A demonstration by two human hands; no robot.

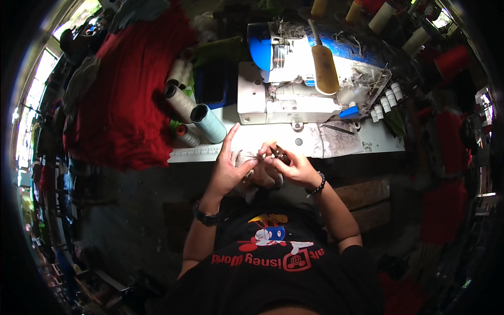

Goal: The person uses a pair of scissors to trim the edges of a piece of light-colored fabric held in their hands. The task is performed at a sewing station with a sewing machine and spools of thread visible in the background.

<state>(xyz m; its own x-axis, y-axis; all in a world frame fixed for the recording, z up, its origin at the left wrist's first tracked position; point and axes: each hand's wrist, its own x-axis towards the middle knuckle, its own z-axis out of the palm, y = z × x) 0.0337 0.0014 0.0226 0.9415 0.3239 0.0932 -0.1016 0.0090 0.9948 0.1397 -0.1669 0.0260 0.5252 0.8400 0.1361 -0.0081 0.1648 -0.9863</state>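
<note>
My left hand (229, 172) is at the table's front edge, with its thumb pressed over a crumpled whitish cloth (242, 157) and one finger pointing up. Close to it on the right, my right hand (297, 167) is closed around a small dark tool (280, 153), which looks like thread snips. The right fingertips meet the cloth's edge beside the left thumb. What lies exactly between those fingertips is too small to make out. Behind both hands stands a white and blue sewing machine (299, 107), apart from them.
Cones of thread, one light blue (209, 124) and one beige (179, 103), stand left of the machine. A big heap of red fabric (123, 100) overhangs the table's left side. A dark slim tool (337, 128) lies on the white tabletop (383, 139) at right.
</note>
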